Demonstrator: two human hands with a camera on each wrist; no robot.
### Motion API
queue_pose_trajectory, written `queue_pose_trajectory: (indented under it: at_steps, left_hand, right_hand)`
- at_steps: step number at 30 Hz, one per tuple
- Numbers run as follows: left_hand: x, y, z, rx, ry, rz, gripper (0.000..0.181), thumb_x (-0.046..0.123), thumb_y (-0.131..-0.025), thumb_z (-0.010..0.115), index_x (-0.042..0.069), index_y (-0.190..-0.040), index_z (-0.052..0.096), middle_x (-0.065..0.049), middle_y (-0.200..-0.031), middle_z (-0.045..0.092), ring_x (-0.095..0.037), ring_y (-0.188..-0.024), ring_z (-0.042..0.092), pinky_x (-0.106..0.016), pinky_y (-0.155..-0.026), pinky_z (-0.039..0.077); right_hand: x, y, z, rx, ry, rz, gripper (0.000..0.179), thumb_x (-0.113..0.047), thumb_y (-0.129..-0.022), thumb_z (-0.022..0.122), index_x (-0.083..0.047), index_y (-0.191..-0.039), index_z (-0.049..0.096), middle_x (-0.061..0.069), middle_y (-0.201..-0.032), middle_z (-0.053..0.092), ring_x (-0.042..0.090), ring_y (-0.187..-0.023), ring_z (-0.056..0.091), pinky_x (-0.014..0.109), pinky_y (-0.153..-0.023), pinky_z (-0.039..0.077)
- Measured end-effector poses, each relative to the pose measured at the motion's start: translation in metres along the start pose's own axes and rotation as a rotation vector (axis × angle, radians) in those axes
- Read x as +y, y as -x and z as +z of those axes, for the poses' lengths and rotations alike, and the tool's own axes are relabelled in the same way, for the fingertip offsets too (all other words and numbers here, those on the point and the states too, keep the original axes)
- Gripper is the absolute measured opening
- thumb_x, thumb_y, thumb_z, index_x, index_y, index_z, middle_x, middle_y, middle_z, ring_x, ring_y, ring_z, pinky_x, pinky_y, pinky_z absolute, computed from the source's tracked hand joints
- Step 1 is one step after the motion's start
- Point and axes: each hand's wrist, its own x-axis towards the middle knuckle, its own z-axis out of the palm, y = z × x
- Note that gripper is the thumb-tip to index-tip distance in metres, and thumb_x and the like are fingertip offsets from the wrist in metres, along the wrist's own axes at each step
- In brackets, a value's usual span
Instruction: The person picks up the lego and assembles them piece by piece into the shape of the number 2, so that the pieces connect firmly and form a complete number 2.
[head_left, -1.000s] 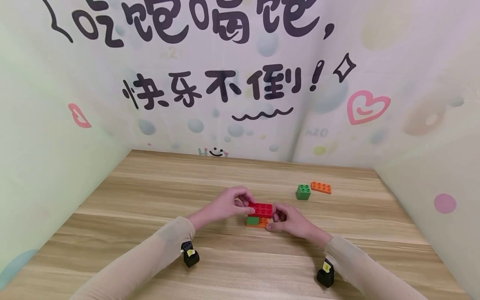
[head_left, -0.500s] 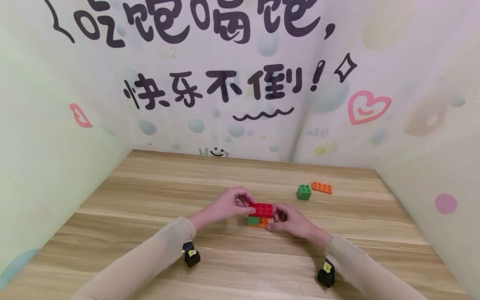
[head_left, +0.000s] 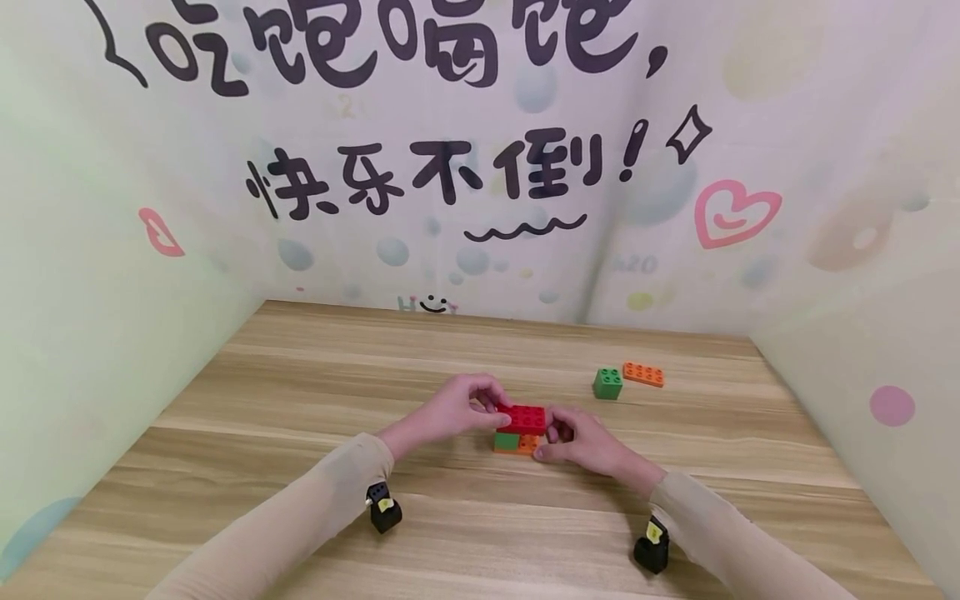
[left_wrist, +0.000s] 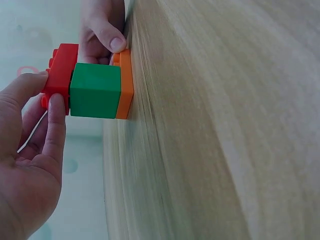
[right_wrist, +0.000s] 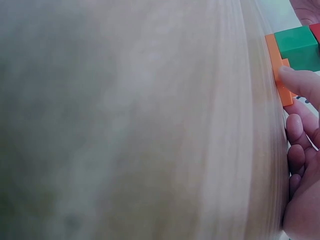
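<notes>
In the left wrist view a red toy brick (left_wrist: 61, 70) lies over a green brick (left_wrist: 95, 90), with a thin dark line between them. The green brick stands on one end of an orange studded plate (left_wrist: 126, 85) on the table. My left hand (head_left: 453, 408) pinches the red brick by its left end, thumb in front. My right hand (head_left: 588, 443) holds the free right end of the orange plate, and its thumb rests on that plate in the right wrist view. In the head view, the red brick (head_left: 527, 418) hides the green brick's top.
Behind and to the right stands a second green brick (head_left: 608, 383), with another orange plate (head_left: 643, 374) beside it. The wood-grain table (head_left: 315, 358) meets a printed wall sheet (head_left: 360, 267) at the back. Small black devices (head_left: 386, 510) are worn at both wrists.
</notes>
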Motion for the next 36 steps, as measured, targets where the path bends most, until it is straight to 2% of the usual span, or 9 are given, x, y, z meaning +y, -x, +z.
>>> queue_pose_trajectory:
  at_steps: [4,13,20,30,36]
  left_hand:
    - [0.001,0.000,0.000,-0.002,-0.009,0.009,0.015,0.018,-0.080,0.074,0.017,-0.093,0.066,0.000,-0.091,0.065,-0.012,-0.084,0.060,-0.024,-0.074,0.054]
    - [0.004,0.002,0.000,0.005,-0.009,-0.011,0.014,0.017,-0.079,0.075,0.018,-0.091,0.067,0.002,-0.090,0.066,-0.012,-0.084,0.060,-0.025,-0.075,0.053]
    - [0.005,0.003,-0.001,0.006,0.000,-0.018,0.014,0.018,-0.078,0.075,0.018,-0.090,0.068,0.002,-0.090,0.066,-0.012,-0.083,0.060,-0.027,-0.075,0.053]
    - [0.005,0.002,-0.003,0.001,-0.017,-0.015,0.015,0.020,-0.079,0.075,0.020,-0.092,0.069,0.003,-0.091,0.066,-0.012,-0.083,0.060,-0.027,-0.075,0.052]
    - [0.005,0.002,-0.002,0.000,-0.019,-0.018,0.015,0.019,-0.079,0.075,0.019,-0.092,0.068,0.003,-0.091,0.066,-0.012,-0.082,0.060,-0.027,-0.074,0.052]
  right_hand:
    - [-0.001,0.000,0.000,0.001,-0.005,-0.002,0.029,-0.024,-0.078,0.076,-0.005,-0.085,0.055,0.002,-0.073,0.048,0.013,-0.067,0.042,0.020,-0.057,0.031]
    - [-0.001,0.000,-0.001,-0.011,-0.008,-0.005,0.034,-0.037,-0.074,0.077,-0.014,-0.081,0.053,-0.002,-0.071,0.048,0.010,-0.065,0.043,0.020,-0.058,0.032]
    - [-0.001,0.000,0.000,-0.008,-0.014,0.008,0.033,-0.035,-0.074,0.077,-0.014,-0.082,0.053,-0.001,-0.072,0.048,0.011,-0.066,0.043,0.020,-0.058,0.032]
    - [-0.033,0.010,-0.009,-0.015,-0.027,-0.009,0.029,-0.021,-0.078,0.075,-0.002,-0.085,0.055,0.003,-0.072,0.048,0.013,-0.066,0.042,0.019,-0.057,0.031]
    - [-0.013,0.005,-0.003,-0.003,-0.020,-0.013,0.031,-0.029,-0.077,0.076,-0.010,-0.084,0.054,0.000,-0.072,0.048,0.010,-0.065,0.042,0.020,-0.057,0.031]
